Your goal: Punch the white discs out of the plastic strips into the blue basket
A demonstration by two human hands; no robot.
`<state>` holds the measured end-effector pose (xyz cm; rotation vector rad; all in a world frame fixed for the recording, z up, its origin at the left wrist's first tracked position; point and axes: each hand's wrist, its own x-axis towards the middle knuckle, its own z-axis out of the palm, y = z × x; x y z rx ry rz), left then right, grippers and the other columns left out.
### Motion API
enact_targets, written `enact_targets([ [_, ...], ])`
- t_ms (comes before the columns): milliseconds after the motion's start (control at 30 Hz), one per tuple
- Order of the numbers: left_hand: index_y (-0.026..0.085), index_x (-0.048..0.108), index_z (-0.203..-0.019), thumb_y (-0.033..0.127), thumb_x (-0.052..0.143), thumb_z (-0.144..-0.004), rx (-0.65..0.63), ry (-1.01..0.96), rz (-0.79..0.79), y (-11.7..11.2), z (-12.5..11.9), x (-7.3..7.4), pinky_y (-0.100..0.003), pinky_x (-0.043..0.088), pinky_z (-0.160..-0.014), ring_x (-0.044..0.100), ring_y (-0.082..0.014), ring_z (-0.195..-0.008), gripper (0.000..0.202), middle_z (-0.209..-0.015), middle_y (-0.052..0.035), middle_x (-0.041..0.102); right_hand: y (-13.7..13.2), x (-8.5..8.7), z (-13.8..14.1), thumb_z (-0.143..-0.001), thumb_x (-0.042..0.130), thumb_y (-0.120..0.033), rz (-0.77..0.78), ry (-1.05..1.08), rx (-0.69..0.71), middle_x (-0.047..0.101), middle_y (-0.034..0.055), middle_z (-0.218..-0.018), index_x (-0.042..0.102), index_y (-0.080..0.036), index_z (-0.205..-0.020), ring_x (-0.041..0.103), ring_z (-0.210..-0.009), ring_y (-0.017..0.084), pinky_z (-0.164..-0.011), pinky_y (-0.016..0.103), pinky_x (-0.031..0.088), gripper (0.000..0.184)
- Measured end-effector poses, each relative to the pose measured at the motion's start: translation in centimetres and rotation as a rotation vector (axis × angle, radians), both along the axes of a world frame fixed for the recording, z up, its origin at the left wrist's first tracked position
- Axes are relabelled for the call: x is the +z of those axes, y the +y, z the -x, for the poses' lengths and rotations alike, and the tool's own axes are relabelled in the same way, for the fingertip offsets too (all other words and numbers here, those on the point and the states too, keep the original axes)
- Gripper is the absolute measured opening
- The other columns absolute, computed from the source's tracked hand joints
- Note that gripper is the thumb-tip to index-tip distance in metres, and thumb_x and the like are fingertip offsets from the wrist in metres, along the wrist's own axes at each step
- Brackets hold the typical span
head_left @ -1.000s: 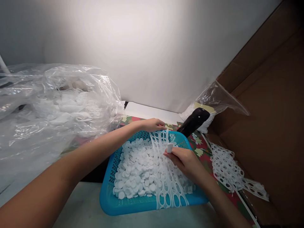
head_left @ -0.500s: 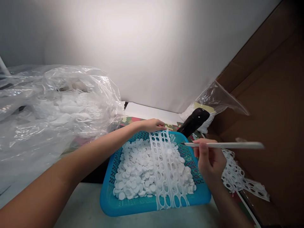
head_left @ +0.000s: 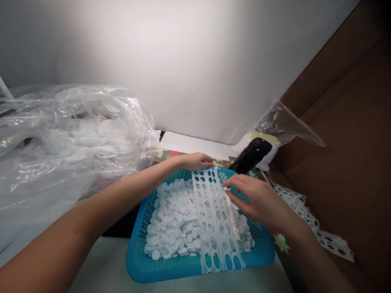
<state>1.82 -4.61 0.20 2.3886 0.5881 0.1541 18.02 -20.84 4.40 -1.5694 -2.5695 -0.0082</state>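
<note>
My left hand (head_left: 198, 161) reaches over the far rim of a blue plastic basket (head_left: 171, 272), its closed fingers on the far end of a white perforated strip (head_left: 210, 219). Rows of round holes run along this strip, which crosses the basket from the far rim to the near one. Many small white discs (head_left: 174, 228) fill the basket. My right hand (head_left: 256, 195) is over the right side, thumb and fingertips drawn together at the strip's right edge. A slim white stick-like tool (head_left: 232, 217) slants down from those fingertips over the discs; whether they grip tool or strip is unclear.
A large clear plastic bag (head_left: 100, 134) with white pieces stands at the left. Beyond the basket is a black object (head_left: 252, 154). More perforated strips (head_left: 305, 215) lie at the right against a brown cardboard wall (head_left: 351, 162). A clear bag (head_left: 284, 122) stands at the back right.
My right hand has moved left to the strip's edge. The white tool, earlier held level and pointing left, now slants downward beside the strip. My left hand stays in place.
</note>
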Motion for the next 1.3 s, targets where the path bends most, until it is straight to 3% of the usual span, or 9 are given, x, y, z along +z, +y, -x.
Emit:
enact_targets([
  [167, 0.017, 0.052, -0.076, 0.045, 0.033, -0.081, 0.005, -0.005, -0.011, 0.1, -0.1, -0.2, -0.024, 0.03, -0.052, 0.04, -0.0102, -0.056, 0.034, -0.067, -0.0018, 0.051, 1.4, 1.5, 1.7, -0.082, 0.046, -0.02, 0.198, -0.029, 0.161, 0.058, 0.0001, -0.091, 0.059, -0.024, -0.088, 0.055, -0.076, 0.013, -0.057, 0.023, 0.042, 0.015],
  [333, 0.017, 0.049, -0.071, 0.044, 0.035, -0.081, -0.009, -0.038, -0.007, 0.4, -0.2, -0.6, -0.024, 0.029, -0.052, 0.037, -0.0094, -0.054, 0.032, -0.063, -0.0001, 0.048, 2.3, 0.0, 2.1, -0.08, 0.046, -0.014, 0.184, -0.066, 0.185, 0.056, 0.0006, -0.079, 0.061, -0.02, -0.075, 0.052, -0.064, 0.011, -0.053, 0.023, 0.037, 0.017],
  [567, 0.018, 0.045, -0.068, 0.047, 0.033, -0.081, -0.008, -0.016, 0.0, 0.5, -0.2, -0.5, -0.024, 0.027, -0.049, 0.034, -0.0094, -0.052, 0.034, -0.062, -0.0003, 0.044, 2.5, -1.8, 2.6, -0.076, 0.048, -0.01, 0.081, -0.16, 0.218, 0.052, 0.0022, -0.071, 0.053, -0.014, -0.059, 0.046, -0.062, 0.01, -0.049, 0.023, 0.03, 0.018],
  [800, 0.018, 0.045, -0.069, 0.048, 0.032, -0.08, -0.002, -0.022, -0.008, 0.3, -0.3, -0.6, -0.024, 0.026, -0.048, 0.033, -0.0094, -0.052, 0.035, -0.061, 0.0002, 0.041, 2.8, -2.7, 2.5, -0.075, 0.046, -0.008, 0.01, -0.198, 0.246, 0.051, 0.0012, -0.068, 0.05, -0.014, -0.058, 0.043, -0.059, 0.01, -0.048, 0.024, 0.026, 0.019],
  [967, 0.017, 0.047, -0.07, 0.049, 0.033, -0.08, 0.016, -0.015, 0.0, 0.4, -0.5, -0.7, -0.024, 0.027, -0.048, 0.034, -0.0095, -0.053, 0.036, -0.062, -0.0001, 0.043, 2.9, -1.4, 1.9, -0.078, 0.045, -0.01, 0.04, -0.149, 0.226, 0.052, 0.0011, -0.069, 0.051, -0.014, -0.06, 0.045, -0.059, 0.009, -0.05, 0.022, 0.029, 0.019],
  [1100, 0.017, 0.049, -0.071, 0.045, 0.034, -0.08, 0.011, -0.026, -0.009, 0.4, -0.6, -0.5, -0.023, 0.028, -0.051, 0.036, -0.0094, -0.055, 0.033, -0.062, 0.0003, 0.043, 3.2, -0.2, 0.8, -0.08, 0.043, -0.013, 0.038, -0.076, 0.19, 0.054, 0.0017, -0.078, 0.056, -0.016, -0.076, 0.049, -0.065, 0.011, -0.055, 0.022, 0.033, 0.014],
  [1300, 0.016, 0.047, -0.07, 0.044, 0.034, -0.08, -0.026, -0.043, -0.018, 0.3, -0.5, -0.3, -0.024, 0.027, -0.05, 0.032, -0.0086, -0.053, 0.032, -0.059, 0.0015, 0.039, 4.1, -0.4, -0.1, -0.084, 0.041, -0.018, 0.024, 0.017, 0.155, 0.057, 0.0016, -0.078, 0.057, -0.018, -0.082, 0.05, -0.069, 0.012, -0.059, 0.023, 0.035, 0.016],
])
